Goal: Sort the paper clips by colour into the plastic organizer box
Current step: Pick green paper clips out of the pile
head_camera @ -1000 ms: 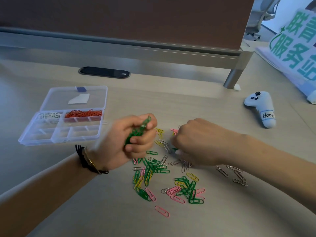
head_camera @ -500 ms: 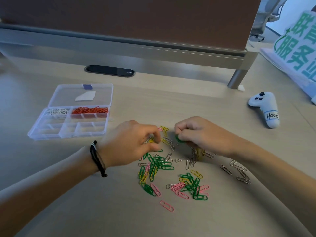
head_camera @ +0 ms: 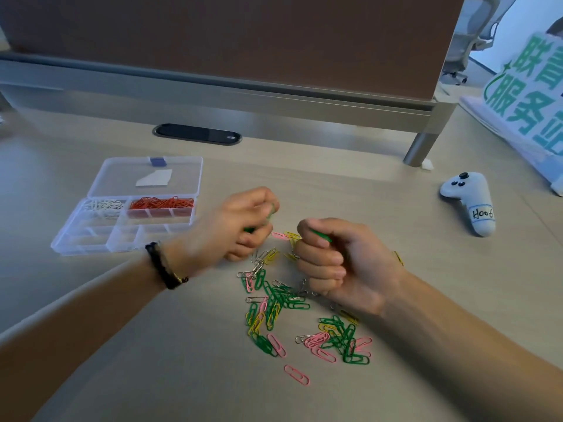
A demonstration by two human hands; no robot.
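In the lower middle of the frame, mixed paper clips (head_camera: 292,318) are lying loose on the bench (head_camera: 152,376). Above them, the right hand (head_camera: 341,263) is curling its fingers around a green clip (head_camera: 320,235), and the blurred left hand (head_camera: 240,226) is gripping green clips too. Farther, at the left, the organizer box (head_camera: 91,236) is standing open, holding white clips (head_camera: 102,205) and red clips (head_camera: 161,203) in separate compartments.
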